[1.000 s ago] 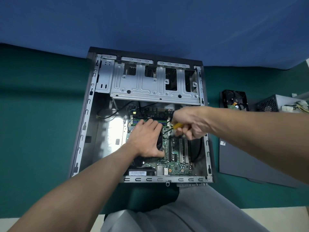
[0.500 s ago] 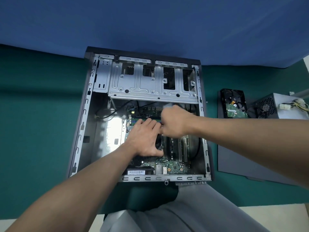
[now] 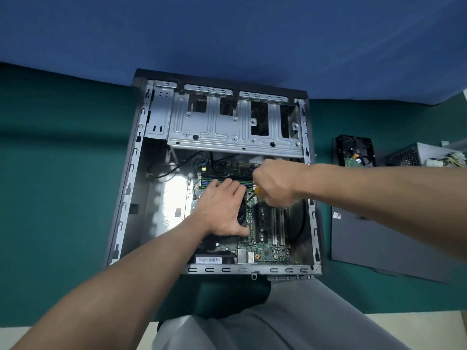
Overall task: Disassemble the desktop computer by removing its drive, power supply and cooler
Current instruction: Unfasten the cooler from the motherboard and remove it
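head view: left hand (image 3: 222, 210) flat on cooler (image 3: 242, 215), right hand (image 3: 274, 184) (blurred) gripping screwdriver (image 3: 258, 190).

Desktop computer case (image 3: 131, 178), grey metal, lying on its side with the panel off, at the centre of the frame on a green bench (image 3: 63, 173). Its green circuit board is exposed.

Cooler (image 3: 241, 214): a black fan still on the board, mostly covered by a left hand (image 3: 222, 210) resting flat on it. A right hand (image 3: 274, 184) grips a yellow-handled screwdriver (image 3: 258, 190) just beside it.

Black drive (image 3: 355, 147) and grey meshed power supply (image 3: 414, 155) with loose wires lie outside the case, at the right of the frame.
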### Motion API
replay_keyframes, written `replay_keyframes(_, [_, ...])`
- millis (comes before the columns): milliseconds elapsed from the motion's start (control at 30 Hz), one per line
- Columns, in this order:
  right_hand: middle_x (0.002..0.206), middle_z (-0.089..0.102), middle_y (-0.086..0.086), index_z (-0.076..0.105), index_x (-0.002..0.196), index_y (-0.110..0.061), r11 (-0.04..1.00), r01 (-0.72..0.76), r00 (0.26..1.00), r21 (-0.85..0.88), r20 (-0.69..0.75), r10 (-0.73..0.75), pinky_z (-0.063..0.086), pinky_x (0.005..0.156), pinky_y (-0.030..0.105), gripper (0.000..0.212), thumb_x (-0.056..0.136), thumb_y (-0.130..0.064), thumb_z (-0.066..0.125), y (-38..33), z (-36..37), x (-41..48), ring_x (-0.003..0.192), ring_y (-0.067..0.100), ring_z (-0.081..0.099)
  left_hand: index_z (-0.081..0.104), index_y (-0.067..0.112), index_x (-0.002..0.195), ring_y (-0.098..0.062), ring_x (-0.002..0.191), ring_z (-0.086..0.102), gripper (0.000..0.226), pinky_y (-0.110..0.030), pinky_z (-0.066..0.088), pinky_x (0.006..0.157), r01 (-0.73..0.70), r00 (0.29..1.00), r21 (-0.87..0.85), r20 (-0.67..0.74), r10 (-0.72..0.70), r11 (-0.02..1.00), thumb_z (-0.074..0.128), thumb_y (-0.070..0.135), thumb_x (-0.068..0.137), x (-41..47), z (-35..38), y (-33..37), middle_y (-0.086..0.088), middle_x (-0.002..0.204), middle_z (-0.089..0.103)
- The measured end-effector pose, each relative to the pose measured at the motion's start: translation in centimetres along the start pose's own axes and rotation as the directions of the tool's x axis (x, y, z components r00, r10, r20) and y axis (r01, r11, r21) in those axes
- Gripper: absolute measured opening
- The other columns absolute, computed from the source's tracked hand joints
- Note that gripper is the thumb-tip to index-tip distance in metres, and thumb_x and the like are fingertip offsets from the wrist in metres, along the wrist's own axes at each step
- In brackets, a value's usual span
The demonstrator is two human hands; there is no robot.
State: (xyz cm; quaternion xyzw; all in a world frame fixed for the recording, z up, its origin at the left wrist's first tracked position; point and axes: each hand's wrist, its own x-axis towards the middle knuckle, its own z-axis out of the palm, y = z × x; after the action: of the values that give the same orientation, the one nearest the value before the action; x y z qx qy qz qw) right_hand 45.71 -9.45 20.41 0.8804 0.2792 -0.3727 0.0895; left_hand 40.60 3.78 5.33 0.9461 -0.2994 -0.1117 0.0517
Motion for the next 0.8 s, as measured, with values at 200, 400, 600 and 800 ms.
replay_keyframes(200, [0.065, 0.048, 0.007, 0.04, 0.062, -0.013, 0.996, 0.054, 0.997, -0.078, -0.054, -0.058, 0.034, 0.042, 0.024, 0.033, 0.092, -0.014, 0.052, 0.6, 0.9, -0.2, 0.051, 0.015, 0.046, 0.048, 0.012, 0.114, -0.021, 0.096, 0.045, 0.091, -0.04, 0.038, 0.086, 0.003, 1.0, -0.009, -0.003, -0.003, 1.0, 0.038, 0.085, 0.06, 0.0, 0.2, 0.0, -0.004, 0.107, 0.054])
replay_keyframes(400, [0.097, 0.062, 0.015, 0.049, 0.11, 0.0, 0.425, -0.553, 0.829, 0.716, 0.425, 0.363, 0.032, 0.039, 0.022, 0.02, 0.099, -0.008, 0.035, -0.2, 1.4, 1.4, 0.046, 0.011, 0.035, 0.048, 0.012, 0.116, -0.022, 0.099, 0.047, 0.093, -0.04, 0.038, 0.087, 0.006, 1.0, -0.002, 0.003, -0.006, 1.0, 0.036, 0.085, 0.059, 0.0, 0.3, 0.0, -0.005, 0.11, 0.054])
replay_keyframes(600, [0.061, 0.045, 0.003, 0.036, 0.063, -0.014, 0.896, 0.028, 0.995, -0.444, -0.071, -0.066, 0.035, 0.048, 0.03, 0.035, 0.097, -0.02, 0.039, -0.9, 1.0, 0.0, 0.058, 0.022, 0.049, 0.05, 0.011, 0.114, -0.023, 0.098, 0.048, 0.094, -0.042, 0.039, 0.088, 0.012, 1.0, -0.01, 0.015, -0.012, 1.0, 0.037, 0.085, 0.06, 0.1, 0.5, 0.1, -0.006, 0.107, 0.056])
replay_keyframes(800, [0.062, 0.048, 0.004, 0.046, 0.065, -0.009, 0.975, -0.117, 0.983, 0.192, -0.121, 0.141, 0.035, 0.044, 0.024, 0.027, 0.088, -0.015, 0.06, -0.6, 1.0, 1.1, 0.059, 0.023, 0.053, 0.052, 0.01, 0.111, -0.022, 0.096, 0.049, 0.091, -0.04, 0.039, 0.085, 0.006, 1.0, -0.009, -0.015, -0.006, 1.0, 0.038, 0.084, 0.059, 0.0, 0.3, 0.0, -0.006, 0.106, 0.058])
